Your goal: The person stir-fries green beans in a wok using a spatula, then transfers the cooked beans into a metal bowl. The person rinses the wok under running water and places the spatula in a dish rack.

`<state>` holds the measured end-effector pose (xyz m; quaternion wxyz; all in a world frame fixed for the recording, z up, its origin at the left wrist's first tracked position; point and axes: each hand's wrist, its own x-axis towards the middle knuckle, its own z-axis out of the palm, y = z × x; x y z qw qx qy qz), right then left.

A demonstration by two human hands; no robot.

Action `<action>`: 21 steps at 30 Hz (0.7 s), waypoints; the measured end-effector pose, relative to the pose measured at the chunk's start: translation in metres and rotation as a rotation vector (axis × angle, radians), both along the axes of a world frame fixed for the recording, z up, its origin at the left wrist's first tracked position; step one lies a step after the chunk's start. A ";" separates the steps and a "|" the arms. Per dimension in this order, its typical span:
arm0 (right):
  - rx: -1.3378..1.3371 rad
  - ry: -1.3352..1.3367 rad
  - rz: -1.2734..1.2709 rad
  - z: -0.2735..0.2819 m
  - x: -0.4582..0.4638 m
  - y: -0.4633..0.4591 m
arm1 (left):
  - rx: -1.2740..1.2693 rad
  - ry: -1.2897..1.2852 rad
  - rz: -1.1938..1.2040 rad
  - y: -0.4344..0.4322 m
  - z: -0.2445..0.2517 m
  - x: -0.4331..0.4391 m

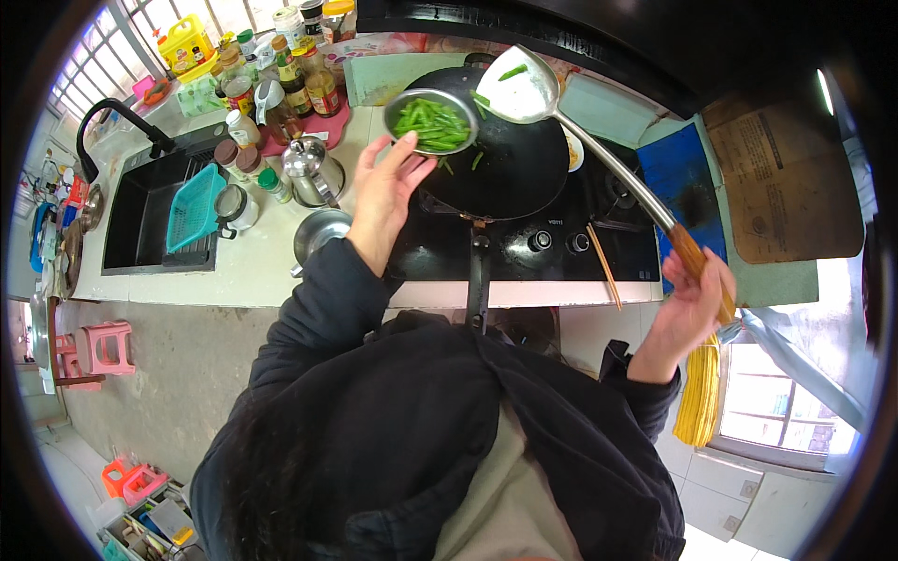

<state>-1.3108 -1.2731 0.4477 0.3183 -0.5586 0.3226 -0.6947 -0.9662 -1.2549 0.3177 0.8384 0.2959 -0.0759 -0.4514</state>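
My left hand (pixel 393 179) grips the near rim of a small metal bowl (pixel 472 128) filled with cut green vegetable pieces (pixel 429 123), likely beans or peppers. The bowl is held over the left part of a black wok (pixel 508 175), where a few green pieces lie. In my right hand (pixel 691 298) is the wooden handle of a metal wok spatula (pixel 523 95). Its broad blade is raised over the far side of the wok, right of the bowl, with one green piece on it and another at its edge. The wok's handle points towards me.
Chopsticks (pixel 605 266) lie at the right of the gas stove (pixel 449 263). A plate of food (pixel 575 151) is partly hidden behind the wok. To the left are a metal pot (pixel 319 231), a metal kettle (pixel 312 168), several sauce bottles (pixel 319 84), a teal basket (pixel 196 207) and a black sink (pixel 137 210).
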 end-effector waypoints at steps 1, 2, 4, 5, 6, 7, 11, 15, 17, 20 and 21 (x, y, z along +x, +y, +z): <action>0.068 -0.037 0.017 -0.006 0.002 -0.014 | 0.006 0.001 0.047 0.006 0.000 0.004; 0.116 -0.069 0.048 -0.012 0.004 -0.028 | 0.006 -0.014 0.074 0.012 0.000 0.008; 0.227 -0.055 0.018 -0.025 0.008 -0.052 | 0.046 -0.048 0.110 0.029 0.001 0.018; 0.247 -0.036 0.029 -0.031 0.012 -0.063 | 0.025 -0.100 0.120 0.037 0.003 0.022; 0.301 -0.029 0.012 -0.037 0.016 -0.076 | 0.049 -0.109 0.121 0.045 0.004 0.025; 0.328 -0.011 0.013 -0.044 0.022 -0.089 | 0.053 -0.133 0.124 0.052 0.005 0.027; 0.305 0.062 0.063 -0.059 0.045 -0.130 | 0.085 -0.118 0.103 0.075 0.009 0.032; 0.336 0.129 0.225 -0.053 0.082 -0.151 | 0.120 -0.130 0.077 0.091 0.007 0.032; 0.268 0.228 0.366 -0.043 0.097 -0.150 | 0.134 -0.120 0.082 0.095 0.004 0.034; 0.223 0.281 0.408 -0.024 0.102 -0.144 | 0.130 -0.069 0.129 0.099 0.001 0.037; 0.202 0.268 0.406 -0.016 0.099 -0.144 | 0.135 -0.071 0.137 0.101 0.000 0.038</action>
